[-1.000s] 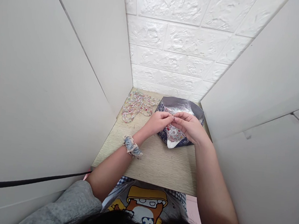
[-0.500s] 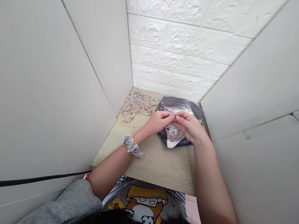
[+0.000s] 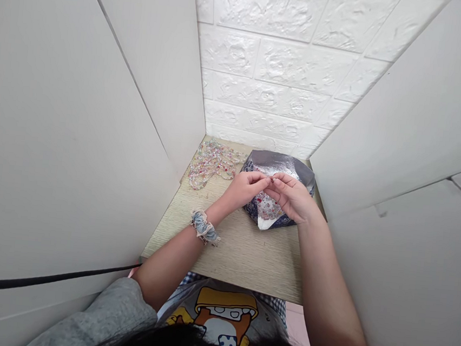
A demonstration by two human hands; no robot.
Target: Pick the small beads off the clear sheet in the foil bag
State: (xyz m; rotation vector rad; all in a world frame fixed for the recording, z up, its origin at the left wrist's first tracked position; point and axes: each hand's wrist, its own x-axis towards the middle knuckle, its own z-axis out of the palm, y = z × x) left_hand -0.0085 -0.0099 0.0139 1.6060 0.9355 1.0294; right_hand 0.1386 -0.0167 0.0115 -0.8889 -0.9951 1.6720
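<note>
My left hand (image 3: 247, 189) and my right hand (image 3: 292, 196) meet fingertip to fingertip, both closed in a pinch. A tiny reddish-brown speck (image 3: 271, 181) shows between the fingertips, too small to name for certain. Below them lies an opened bag (image 3: 284, 161) with a silvery lining and a dark blue patterned outside. Loose clear, pink and red beads (image 3: 267, 205) lie in it, partly hidden by my right hand. To the left, a heap of multicoloured beaded strands (image 3: 213, 163) rests on the wooden surface, near the bag's left side.
The small wooden tabletop (image 3: 247, 256) is hemmed in by white panels (image 3: 159, 68) on the left and right. A white brick-patterned wall (image 3: 274, 57) closes the back. A blue scrunchie (image 3: 204, 227) circles my left wrist. A black strap (image 3: 49, 276) runs at lower left.
My fingertips have shifted slightly, and the reddish-brown speck between them shows more plainly. The bag and the beaded strands lie as before.
</note>
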